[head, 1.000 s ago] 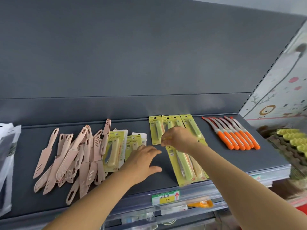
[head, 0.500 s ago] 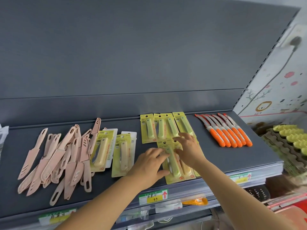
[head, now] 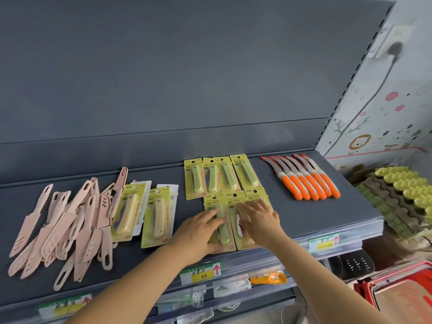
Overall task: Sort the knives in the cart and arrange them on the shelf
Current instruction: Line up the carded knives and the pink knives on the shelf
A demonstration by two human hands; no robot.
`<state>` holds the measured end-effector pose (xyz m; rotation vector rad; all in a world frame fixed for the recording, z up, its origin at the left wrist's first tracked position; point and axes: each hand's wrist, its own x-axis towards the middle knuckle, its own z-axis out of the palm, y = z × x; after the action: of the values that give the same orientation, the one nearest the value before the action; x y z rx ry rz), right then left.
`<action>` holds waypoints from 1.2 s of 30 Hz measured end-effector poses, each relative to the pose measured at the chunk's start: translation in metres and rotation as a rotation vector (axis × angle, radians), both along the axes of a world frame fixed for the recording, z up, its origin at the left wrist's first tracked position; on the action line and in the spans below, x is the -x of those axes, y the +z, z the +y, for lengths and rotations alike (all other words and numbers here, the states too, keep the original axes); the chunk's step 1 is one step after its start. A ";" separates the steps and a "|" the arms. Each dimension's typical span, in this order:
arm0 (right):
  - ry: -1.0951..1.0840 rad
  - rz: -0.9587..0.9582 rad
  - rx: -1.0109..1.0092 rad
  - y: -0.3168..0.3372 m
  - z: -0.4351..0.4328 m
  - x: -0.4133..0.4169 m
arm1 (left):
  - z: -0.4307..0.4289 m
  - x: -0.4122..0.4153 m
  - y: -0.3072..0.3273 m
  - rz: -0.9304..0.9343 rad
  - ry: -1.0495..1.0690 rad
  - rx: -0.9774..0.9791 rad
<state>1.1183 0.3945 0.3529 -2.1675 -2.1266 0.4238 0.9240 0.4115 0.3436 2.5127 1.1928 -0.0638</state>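
- We look down at a dark grey shelf [head: 327,220], where a person's two bare hands press on packaged fruit knives near its front edge.
- The left hand [head: 198,232] lies flat, fingers spread, on a yellow-green carded knife pack [head: 222,235]; its grip is open, nothing clamped in it.
- The right hand [head: 259,218] rests palm down on the neighbouring pack [head: 240,239], just beside the left; its grip is likewise apart, fingers splayed over the card.
- Directly beyond both hands, a row of four matching green-handled packs [head: 222,176] lies against the back of the shelf.
- To the right of the right hand, well apart, six orange-handled knives [head: 306,181] lie side by side, blades pointing back.
- To the left of the left hand, two cream-handled packs [head: 145,213] lie overlapping white-backed cards.
- Further left, a loose heap of pink sheathed knives [head: 70,225] sprawls across the shelf.
- Below the hands, a yellow price tag [head: 201,274] with a red arrow sits on the shelf's front rail.
- At lower right, part of a red cart [head: 397,293] shows.
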 end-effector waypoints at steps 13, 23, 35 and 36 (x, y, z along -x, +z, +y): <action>0.020 0.165 -0.131 0.027 0.007 0.046 | -0.006 0.028 0.019 -0.136 0.160 -0.321; 0.137 0.264 0.002 0.024 0.018 0.166 | 0.001 0.138 0.013 -0.036 0.545 -0.251; -0.200 0.460 0.175 0.022 0.032 0.182 | 0.009 0.169 0.005 0.037 0.487 -0.264; -0.234 0.524 0.187 0.020 0.033 0.178 | 0.010 0.170 0.005 0.058 0.501 -0.251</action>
<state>0.9405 0.4272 0.3733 -2.0561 -1.5892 1.0638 0.7537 0.4218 0.3486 2.3405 1.9204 0.1504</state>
